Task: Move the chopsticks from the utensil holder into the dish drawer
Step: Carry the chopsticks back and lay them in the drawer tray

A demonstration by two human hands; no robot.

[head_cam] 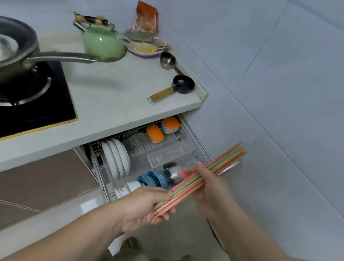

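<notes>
A: White worktop (115, 94), black hob (21, 104) on its left carrying a steel saucepan (7, 53). Green kettle (101, 42) behind.

B: Below it?

A: Dish drawer (143, 155) pulled open, wire rack, white plates (117, 158) upright, blue bowls (155, 178), two orange-lidded boxes (162, 129).

B: Chopsticks?

A: Pink, green, yellow chopsticks (209, 174), one bundle, above the drawer's front edge. Left hand (148, 208) closed around the lower ends, right hand (205, 187) gripping the middle.

B: Any text?

A: None readable; orange packet (147, 17) too blurred.

Both forearms are bare with no sleeves showing, and the hands (152, 207) wear no gloves or rings.
</notes>
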